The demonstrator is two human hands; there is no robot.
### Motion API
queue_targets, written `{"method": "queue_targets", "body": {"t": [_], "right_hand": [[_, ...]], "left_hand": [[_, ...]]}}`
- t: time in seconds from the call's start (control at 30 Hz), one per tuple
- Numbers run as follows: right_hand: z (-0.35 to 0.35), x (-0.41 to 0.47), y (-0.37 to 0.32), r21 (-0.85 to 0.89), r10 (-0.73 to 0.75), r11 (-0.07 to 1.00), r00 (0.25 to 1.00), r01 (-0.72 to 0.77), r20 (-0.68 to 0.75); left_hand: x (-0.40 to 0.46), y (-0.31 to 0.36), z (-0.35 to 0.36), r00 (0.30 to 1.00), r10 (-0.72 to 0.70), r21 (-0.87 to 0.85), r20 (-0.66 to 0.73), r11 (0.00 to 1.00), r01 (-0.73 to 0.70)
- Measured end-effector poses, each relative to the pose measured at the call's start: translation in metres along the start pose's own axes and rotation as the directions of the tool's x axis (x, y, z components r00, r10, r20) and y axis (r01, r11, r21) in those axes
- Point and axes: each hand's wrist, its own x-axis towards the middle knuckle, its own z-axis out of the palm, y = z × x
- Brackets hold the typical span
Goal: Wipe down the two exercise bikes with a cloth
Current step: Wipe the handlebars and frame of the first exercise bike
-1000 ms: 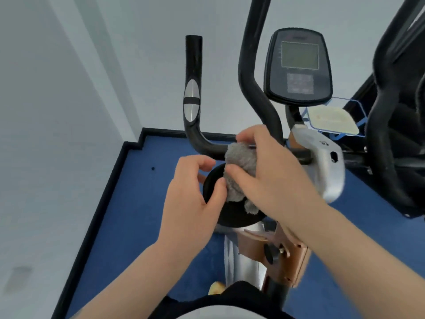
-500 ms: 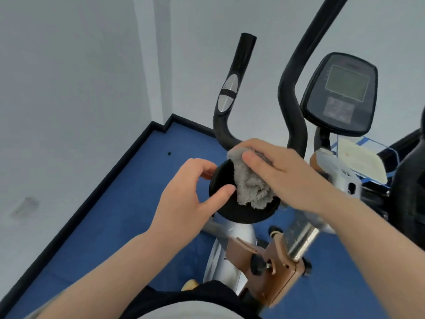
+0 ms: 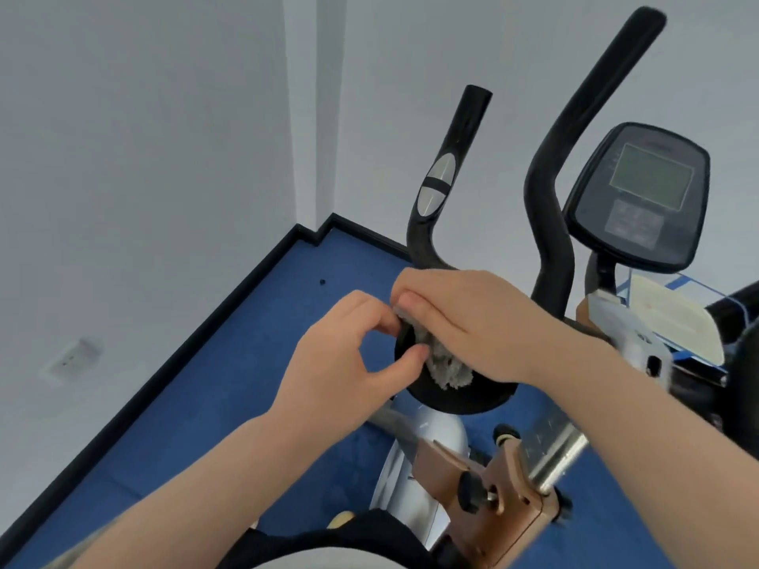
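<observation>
My right hand (image 3: 472, 322) lies over the grey cloth (image 3: 445, 369), fingers fairly straight and pressing it down onto a round black disc (image 3: 460, 398) low on the bike's front post; only a ragged tuft of cloth shows below my palm. My left hand (image 3: 341, 355) sits just beside it, thumb and forefinger curled in toward the cloth's near edge and the disc's rim. I cannot tell whether they are pinching the cloth or only touching the disc.

What worries me most is the cloth slipping. It is bunched small, and if I push sideways with a flat hand it could roll out from under my palm and drop to the blue floor (image 3: 230, 384) below. I also judge the disc could turn under pressure, so my left hand may need to brace it, or the wipe will smear rather than clean.

Above my hands rises the left handlebar (image 3: 447, 178) with its silver sensor pad; beyond my right wrist stands the curved right handlebar (image 3: 550, 190), and further right the console (image 3: 638, 199). That bar is close to my right forearm and would block a wide sweep to that side. Below my hands is a copper-coloured bracket (image 3: 488, 494) with a black knob, which could snag the cloth. At the far right edge is a dark shape, too cut off to identify.
</observation>
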Motion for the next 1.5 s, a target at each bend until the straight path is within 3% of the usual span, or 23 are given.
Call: {"method": "queue_targets", "body": {"t": [0.13,0.23,0.3,0.37,0.5,0.6,0.7,0.77,0.87,0.97,1.07,1.17,1.23,1.33,1.5], "right_hand": [[-0.009,-0.009,0.006,0.188,0.115,0.975,0.993,-0.115,0.014],[-0.002,0.003,-0.007,0.031,0.271,0.962,0.962,-0.271,-0.014],[0.008,0.004,-0.017,-0.075,0.341,0.934,0.933,-0.350,-0.114],[0.013,-0.010,-0.020,-0.017,0.395,0.913,0.894,-0.408,-0.209],[0.022,-0.035,-0.023,0.129,0.553,0.830,0.766,-0.543,-0.328],[0.032,-0.024,-0.030,0.025,0.625,0.728,0.647,-0.686,-0.437],[0.044,-0.022,-0.039,0.124,0.666,0.685,0.547,-0.718,-0.508],[0.053,-0.029,-0.051,0.329,0.705,0.669,0.431,-0.666,-0.563],[0.076,-0.032,-0.078,0.548,0.776,0.574,0.190,-0.608,-0.601],[0.087,-0.018,-0.087,0.820,0.859,0.414,-0.128,-0.395,-0.495],[0.093,0.010,-0.091,0.903,0.804,0.398,-0.413,-0.161,-0.428],[0.114,0.048,-0.108,0.937,0.728,0.342,-0.650,0.071,-0.216],[0.116,0.058,-0.108,0.932,0.700,0.304,-0.710,0.198,-0.078],[0.105,0.059,-0.095,0.852,0.693,0.327,-0.716,0.409,0.078],[0.108,0.070,-0.111,0.936,0.673,0.262,-0.740,0.237,-0.001]], "left_hand": [[0.005,0.003,-0.006,0.999,0.012,-0.006,0.039,1.000,-0.012],[0.011,0.006,-0.006,1.000,0.020,-0.014,0.023,1.000,-0.020],[0.015,0.006,-0.005,0.999,0.029,-0.019,0.025,0.999,-0.029],[0.018,0.006,-0.004,0.998,0.044,-0.029,0.035,0.999,-0.043],[0.024,0.002,-0.005,0.995,0.087,-0.049,0.046,0.995,-0.085],[0.029,-0.003,-0.001,0.993,0.065,-0.095,0.100,0.994,-0.055],[0.044,-0.006,0.003,0.978,0.060,-0.163,0.202,0.986,-0.027],[0.058,-0.006,0.006,0.944,0.138,-0.180,0.300,0.980,-0.086],[0.070,-0.009,0.006,0.848,0.260,-0.241,0.461,0.957,-0.163],[0.075,-0.017,0.002,0.746,0.344,-0.335,0.570,0.927,-0.172],[0.084,-0.025,0.000,0.637,0.416,-0.391,0.649,0.901,-0.190],[0.094,-0.032,0.001,0.520,0.495,-0.454,0.696,0.865,-0.216],[0.100,-0.036,0.001,0.462,0.531,-0.498,0.710,0.843,-0.204],[0.107,-0.040,0.003,0.397,0.576,-0.545,0.715,0.814,-0.200],[0.117,-0.045,0.004,0.318,0.593,-0.593,0.740,0.798,-0.109]]}}
